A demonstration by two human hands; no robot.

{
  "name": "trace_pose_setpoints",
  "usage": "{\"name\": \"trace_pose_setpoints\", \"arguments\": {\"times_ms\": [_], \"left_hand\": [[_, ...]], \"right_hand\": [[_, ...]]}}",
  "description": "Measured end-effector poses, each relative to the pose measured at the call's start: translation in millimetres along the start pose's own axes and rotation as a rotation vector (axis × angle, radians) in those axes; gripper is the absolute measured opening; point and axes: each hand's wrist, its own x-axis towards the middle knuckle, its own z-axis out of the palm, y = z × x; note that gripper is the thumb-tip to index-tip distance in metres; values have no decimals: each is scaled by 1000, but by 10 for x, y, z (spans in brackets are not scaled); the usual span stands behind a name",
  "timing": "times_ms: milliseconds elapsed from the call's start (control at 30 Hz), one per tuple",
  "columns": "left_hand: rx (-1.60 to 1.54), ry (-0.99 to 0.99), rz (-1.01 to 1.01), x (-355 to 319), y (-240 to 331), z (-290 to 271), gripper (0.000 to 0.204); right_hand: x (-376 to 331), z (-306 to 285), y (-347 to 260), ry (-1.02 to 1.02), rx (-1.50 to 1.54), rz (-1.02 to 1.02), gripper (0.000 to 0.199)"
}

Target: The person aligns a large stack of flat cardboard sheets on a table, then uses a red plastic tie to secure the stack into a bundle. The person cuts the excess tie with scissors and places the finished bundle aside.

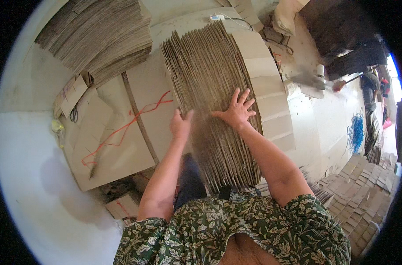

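A tall stack of flattened brown cardboard sheets [210, 88] stands on edge in front of me, leaning away. My right hand [236, 110] lies flat on the sheet edges with its fingers spread. My left hand [181, 126] rests against the left side of the same stack, fingers curled together, thumb up; whether it grips a sheet is unclear. Folded flaps [267, 88] run down the stack's right side.
A second pile of cardboard [99, 35] sits at the upper left. Flat cardboard [121, 141] with a red string [126, 128] lies on the floor to the left. Small cardboard pieces [364, 190] cover the floor at right. Another person [369, 86] stands far right.
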Motion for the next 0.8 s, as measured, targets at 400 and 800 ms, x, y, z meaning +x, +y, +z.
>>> {"name": "trace_pose_setpoints", "arguments": {"times_ms": [400, 800], "left_hand": [[-352, -207, -134, -32, 2, -203, 73], [-148, 25, -126, -18, 109, 193, 96]], "right_hand": [[-6, 43, -20, 33, -16, 6, 141], [6, 76, 6, 47, -19, 2, 141]]}}
